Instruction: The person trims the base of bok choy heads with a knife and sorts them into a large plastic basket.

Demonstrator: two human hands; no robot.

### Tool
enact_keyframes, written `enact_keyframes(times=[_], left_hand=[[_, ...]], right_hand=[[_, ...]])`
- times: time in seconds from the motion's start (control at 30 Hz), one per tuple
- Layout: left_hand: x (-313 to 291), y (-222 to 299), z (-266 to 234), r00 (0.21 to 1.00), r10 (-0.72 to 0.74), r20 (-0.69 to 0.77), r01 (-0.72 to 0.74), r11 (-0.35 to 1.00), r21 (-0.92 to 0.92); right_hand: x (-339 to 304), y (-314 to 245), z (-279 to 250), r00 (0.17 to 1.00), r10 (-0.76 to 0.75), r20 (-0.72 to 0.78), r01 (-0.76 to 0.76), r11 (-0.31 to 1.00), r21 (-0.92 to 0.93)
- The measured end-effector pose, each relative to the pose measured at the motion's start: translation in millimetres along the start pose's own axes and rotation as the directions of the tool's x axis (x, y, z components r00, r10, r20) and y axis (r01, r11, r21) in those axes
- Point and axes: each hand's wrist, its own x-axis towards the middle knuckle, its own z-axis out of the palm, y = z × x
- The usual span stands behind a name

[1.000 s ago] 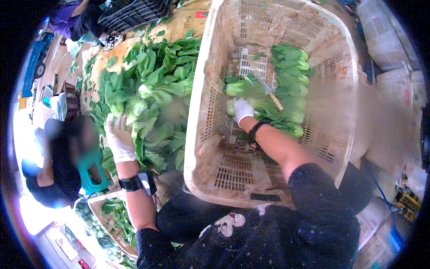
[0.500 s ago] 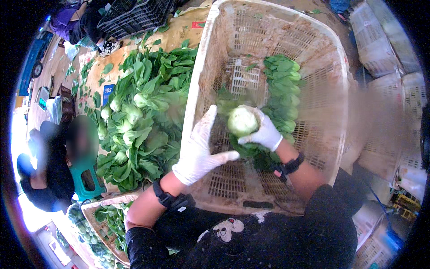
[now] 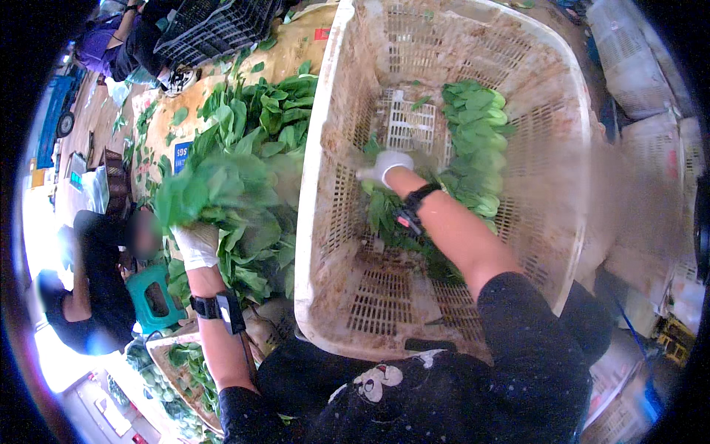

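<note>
My left hand (image 3: 197, 246), in a white glove, is over the pile at the left, at the base of a raised clump of bok choy (image 3: 214, 191). Its fingers are hidden under the motion-blurred leaves, but it appears closed round the clump. Inside the large dirty white crate (image 3: 314, 222), my gloved right hand (image 3: 392, 164) is low by the left wall, beside loose green leaves (image 3: 381, 209). Its fingers are blurred and partly hidden, so its grip does not show. A neat row of bok choy (image 3: 481, 140) lies along the crate's right side, pale bases facing right.
Under the pile lies a brown cardboard sheet (image 3: 303, 55). A black crate (image 3: 214, 31) stands at the far left, near a seated person. Another person sits by a green stool (image 3: 157, 297). A smaller crate of greens (image 3: 170, 370) is lower left; stacked white crates (image 3: 643, 170) line the right.
My left hand has moved from the crate's left edge to the pile, where leaves are now raised. My right hand, which held a bok choy, has turned and reached lower toward the crate's left wall.
</note>
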Motion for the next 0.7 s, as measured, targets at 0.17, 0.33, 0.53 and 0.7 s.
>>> enact_keyframes(times=[0.17,0.33,0.53,0.7], left_hand=[[-12.7,0.8,-20.6,0.96,-0.024,-0.281,0.095,0.965,0.245],[-63.4,-4.8,79.1,0.962,0.254,0.104,-0.269,0.795,0.544],[-127.8,-34.8,165.1,0.619,-0.151,0.771,-0.631,0.488,0.603],[-135.8,-48.6,163.5,0.717,-0.257,0.649,-0.333,0.691,0.641]], right_hand=[[24.2,26.1,55.7,0.992,-0.116,-0.047,0.119,0.991,0.057],[-63.6,71.1,29.9,0.892,-0.391,-0.227,0.402,0.458,0.793],[-170.4,51.5,-33.2,0.668,-0.669,-0.326,0.533,0.126,0.836],[-185.6,59.6,-49.2,0.588,-0.278,-0.759,0.799,0.054,0.599]])
